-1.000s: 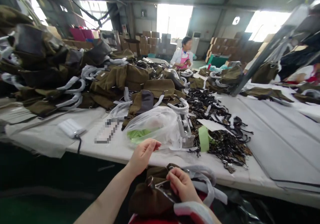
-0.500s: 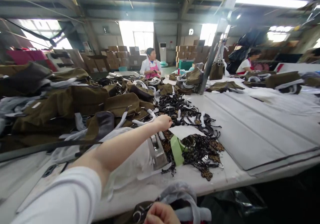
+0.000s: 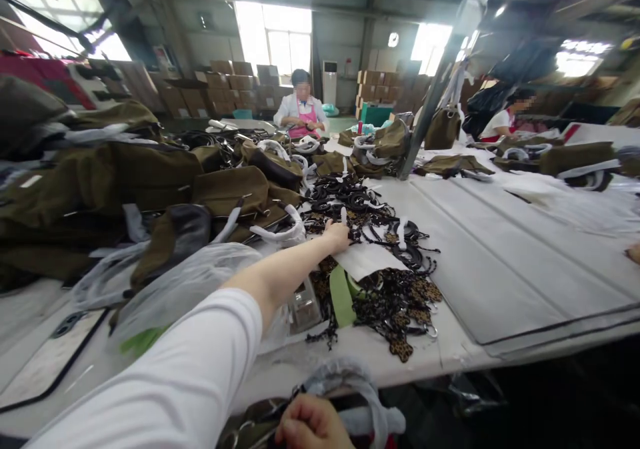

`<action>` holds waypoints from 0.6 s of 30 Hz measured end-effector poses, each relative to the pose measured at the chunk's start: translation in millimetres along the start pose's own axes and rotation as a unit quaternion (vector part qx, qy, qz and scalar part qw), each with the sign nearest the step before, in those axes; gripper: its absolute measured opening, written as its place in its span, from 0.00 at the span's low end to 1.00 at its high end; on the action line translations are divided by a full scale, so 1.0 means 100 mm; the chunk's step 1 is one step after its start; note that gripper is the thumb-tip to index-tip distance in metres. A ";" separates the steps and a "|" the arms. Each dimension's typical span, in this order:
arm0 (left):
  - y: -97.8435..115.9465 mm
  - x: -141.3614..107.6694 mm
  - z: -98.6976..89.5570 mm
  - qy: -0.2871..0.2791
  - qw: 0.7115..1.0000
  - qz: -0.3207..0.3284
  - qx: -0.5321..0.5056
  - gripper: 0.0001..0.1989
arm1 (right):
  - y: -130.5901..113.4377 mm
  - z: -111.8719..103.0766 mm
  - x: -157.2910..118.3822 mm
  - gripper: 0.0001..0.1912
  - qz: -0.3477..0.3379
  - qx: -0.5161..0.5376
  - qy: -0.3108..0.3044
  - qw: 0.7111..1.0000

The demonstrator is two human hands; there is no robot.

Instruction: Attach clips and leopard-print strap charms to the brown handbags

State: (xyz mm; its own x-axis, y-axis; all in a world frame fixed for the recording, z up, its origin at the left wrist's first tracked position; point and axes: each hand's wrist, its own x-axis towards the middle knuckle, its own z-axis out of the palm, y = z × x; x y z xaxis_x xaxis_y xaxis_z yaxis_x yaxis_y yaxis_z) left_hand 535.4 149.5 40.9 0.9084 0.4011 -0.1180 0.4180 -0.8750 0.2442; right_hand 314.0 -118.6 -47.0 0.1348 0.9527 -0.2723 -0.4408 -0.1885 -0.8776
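My left hand (image 3: 339, 235) reaches out over the table into a pile of black straps (image 3: 357, 199). Its fingers are bent down and closed, with the tips hidden among the straps and a white paper sheet (image 3: 370, 260) just beside them. At the bottom, my right hand (image 3: 310, 423) is curled at an olive bag (image 3: 257, 419) by the table's front edge. Grey wrapping covers the bag's looped handle (image 3: 367, 389). Leopard-print charms on black cords (image 3: 400, 345) and a light-green strip (image 3: 341, 295) lie nearer than my left hand.
Olive bags (image 3: 135, 179) with wrapped handles are heaped on the left. A phone (image 3: 55, 352) and clear plastic bag (image 3: 190, 289) lie near my left arm. A metal post (image 3: 430, 102) rises beyond the straps. One co-worker (image 3: 301, 109) sits across the table, another (image 3: 503, 122) at right.
My left hand stays at the strap pile, now with fingers lower among the straps. My right hand remains at the bag. The view has tilted down, showing more of the phone.
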 end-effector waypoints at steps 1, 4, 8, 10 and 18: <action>-0.02 -0.05 -0.06 0.010 1.000 -0.007 -0.018 0.18 | -0.02 0.02 -0.01 0.35 0.002 0.000 -0.002 1.000; -0.06 -0.22 -0.26 0.038 0.995 -0.032 -0.082 0.19 | -0.09 0.09 -0.04 0.33 0.001 -0.011 -0.008 1.000; -0.08 -0.51 -0.57 0.101 0.979 -0.045 -0.173 0.17 | -0.13 0.16 -0.08 0.32 0.002 -0.029 -0.019 0.999; -0.09 -0.71 -0.73 0.144 0.968 -0.044 -0.202 0.17 | -0.14 0.20 -0.12 0.32 -0.002 -0.039 -0.014 0.999; -0.19 -1.41 -1.17 0.289 0.935 -0.054 -0.197 0.17 | -0.18 0.44 -0.30 0.29 -0.012 -0.075 0.010 0.997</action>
State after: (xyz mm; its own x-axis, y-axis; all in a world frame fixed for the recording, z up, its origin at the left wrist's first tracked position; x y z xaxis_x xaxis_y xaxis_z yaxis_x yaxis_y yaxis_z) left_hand 400.1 141.9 165.4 0.6649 0.6597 0.3503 0.3731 -0.6996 0.6093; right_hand 278.4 -133.5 -5.6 0.1619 0.9528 -0.2569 -0.2999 -0.2005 -0.9327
